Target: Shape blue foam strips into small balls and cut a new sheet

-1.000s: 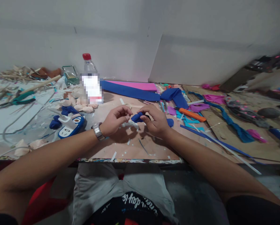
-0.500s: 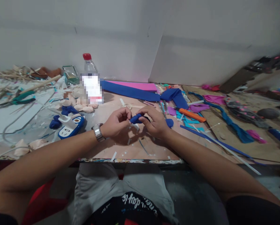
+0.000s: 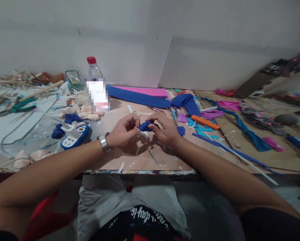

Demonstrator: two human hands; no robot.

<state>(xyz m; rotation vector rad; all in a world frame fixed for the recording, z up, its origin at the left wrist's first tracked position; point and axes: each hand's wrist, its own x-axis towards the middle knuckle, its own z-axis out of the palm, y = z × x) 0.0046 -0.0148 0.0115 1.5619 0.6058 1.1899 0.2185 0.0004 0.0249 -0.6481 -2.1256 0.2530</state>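
A small bunched piece of blue fabric (image 3: pixel 145 126) is held between my two hands above the work table. My left hand (image 3: pixel 124 131), with a metal watch on its wrist, pinches the left end of the fabric. My right hand (image 3: pixel 166 130) has thumb and fingers closed round the right end, and part of the fabric is hidden there. Just under the fabric a white curved piece (image 3: pixel 143 134) shows; I cannot tell whether it is attached. A small blue fabric piece (image 3: pixel 181 130) lies just right of my right hand.
Behind the hands lie blue strips (image 3: pixel 139 97) and a pink strip (image 3: pixel 150 91). An orange cutter (image 3: pixel 203 122) lies to the right. Leftward are a blue-and-white power socket (image 3: pixel 75 137), green-handled pliers (image 3: pixel 24 105) and a red-capped bottle (image 3: pixel 95 72). A wall (image 3: pixel 114 43) stands behind.
Both hands keep hold of the blue fabric in nearly the same pose. The whole view has shifted very slightly; nothing on the table has visibly moved.
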